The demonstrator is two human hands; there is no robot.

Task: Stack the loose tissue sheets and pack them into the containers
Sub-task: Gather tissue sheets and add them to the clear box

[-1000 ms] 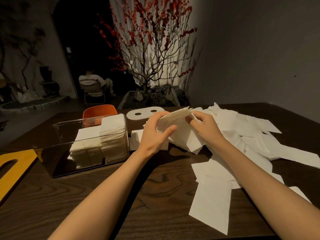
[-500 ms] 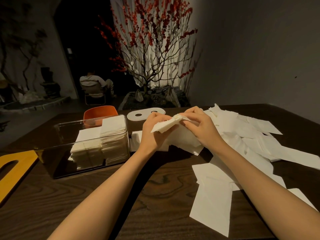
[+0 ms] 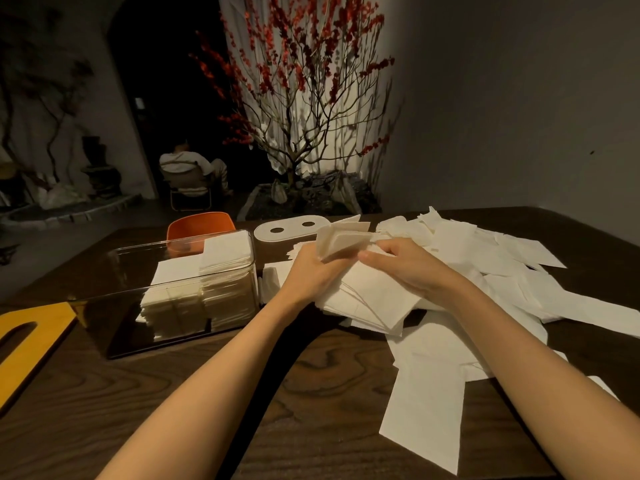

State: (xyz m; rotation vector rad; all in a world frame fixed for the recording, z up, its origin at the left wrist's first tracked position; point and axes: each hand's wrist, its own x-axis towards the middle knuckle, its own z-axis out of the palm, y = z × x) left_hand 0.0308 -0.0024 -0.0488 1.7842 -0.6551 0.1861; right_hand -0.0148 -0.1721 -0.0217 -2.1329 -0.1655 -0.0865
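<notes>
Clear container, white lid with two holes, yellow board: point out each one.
clear container (image 3: 114, 299): head view, on its bare front wall, left of the stacked tissues.
white lid (image 3: 291, 231): head view, on the flat part between its two holes.
yellow board (image 3: 52, 320): head view, on its upper right corner.

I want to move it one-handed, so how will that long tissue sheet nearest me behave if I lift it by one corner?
The long tissue sheet would probably droop and fold, since the tissues in the left hand already bend. It looks very light. Pushed, it would likely crumple or slide on the table.

The yellow board (image 3: 24, 344) is cut off by the left edge.
</notes>
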